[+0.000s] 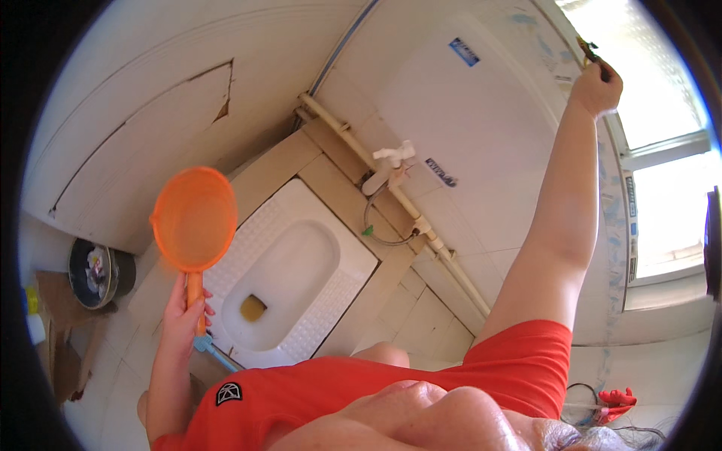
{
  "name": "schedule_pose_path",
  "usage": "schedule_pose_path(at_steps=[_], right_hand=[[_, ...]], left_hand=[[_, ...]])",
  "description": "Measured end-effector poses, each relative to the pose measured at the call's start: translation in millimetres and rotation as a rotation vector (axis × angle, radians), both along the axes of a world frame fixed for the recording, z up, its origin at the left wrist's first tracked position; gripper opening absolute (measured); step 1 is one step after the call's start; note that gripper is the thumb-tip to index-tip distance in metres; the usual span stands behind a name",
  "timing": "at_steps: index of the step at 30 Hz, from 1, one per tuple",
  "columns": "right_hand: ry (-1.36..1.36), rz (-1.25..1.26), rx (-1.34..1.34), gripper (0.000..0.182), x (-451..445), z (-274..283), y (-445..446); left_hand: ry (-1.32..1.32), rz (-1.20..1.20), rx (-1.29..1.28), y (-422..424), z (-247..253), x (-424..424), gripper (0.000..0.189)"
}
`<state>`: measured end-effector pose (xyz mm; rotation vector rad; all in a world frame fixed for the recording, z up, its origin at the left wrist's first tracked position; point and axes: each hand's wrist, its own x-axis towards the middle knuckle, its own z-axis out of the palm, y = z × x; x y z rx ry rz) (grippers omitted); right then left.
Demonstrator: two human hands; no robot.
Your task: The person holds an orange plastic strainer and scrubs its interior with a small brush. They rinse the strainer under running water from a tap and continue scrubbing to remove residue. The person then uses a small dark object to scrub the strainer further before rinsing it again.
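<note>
My left hand (183, 307) is closed around the handle of an orange plastic water dipper (194, 220), whose slightly blurred round bowl points away from me. Below and beyond it, set in the floor, lies a white ceramic squat toilet (282, 276) with yellowish-brown matter in its drain. Just under the left hand, a light-blue plastic tool (217, 355) is partly hidden by my red shirt. My right hand (598, 90) reaches up to the window frame, fingers curled on a small dark and yellowish item (588, 51) too unclear to name.
A white plastic tap (395, 155) and a flexible hose (369, 217) sit by a cream pipe (406, 203) along the tiled wall. On the left, a dark bin (93, 273) with crumpled waste stands near a brown shelf (62, 301). The window (671, 214) is bright; a red item (617, 403) hangs lower right.
</note>
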<state>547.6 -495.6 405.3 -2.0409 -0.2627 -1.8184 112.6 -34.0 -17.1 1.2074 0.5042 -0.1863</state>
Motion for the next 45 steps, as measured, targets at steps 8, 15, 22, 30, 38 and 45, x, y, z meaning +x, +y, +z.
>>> schedule_pose_path(at_steps=[8, 15, 22, 30, 38, 45], right_hand=[[0.62, 1.064, 0.653, 0.016, -165, -192, 144], [1.214, 1.077, 1.12, 0.015, -306, -327, 196], [1.284, 1.011, 1.334, 0.016, -435, -339, 250], [1.34, 1.182, 1.182, 0.032, -502, -337, 265], [1.426, 1.126, 1.134, 0.028, -507, -339, 264], [1.189, 0.715, 0.738, 0.025, -480, -352, 231]], left_hand=[[-0.059, -0.043, 0.095, -1, -2, -2, 0.086], [-0.171, -0.116, 0.054, 1, 25, -36, 0.083], [-0.32, -0.206, 0.289, -25, 40, -60, 0.045], [-0.2, -0.145, -0.026, -31, 81, -97, 0.027], [-0.21, -0.081, -0.026, -6, 49, -106, 0.028], [-0.227, -0.018, -0.001, 10, 65, -103, 0.032]])
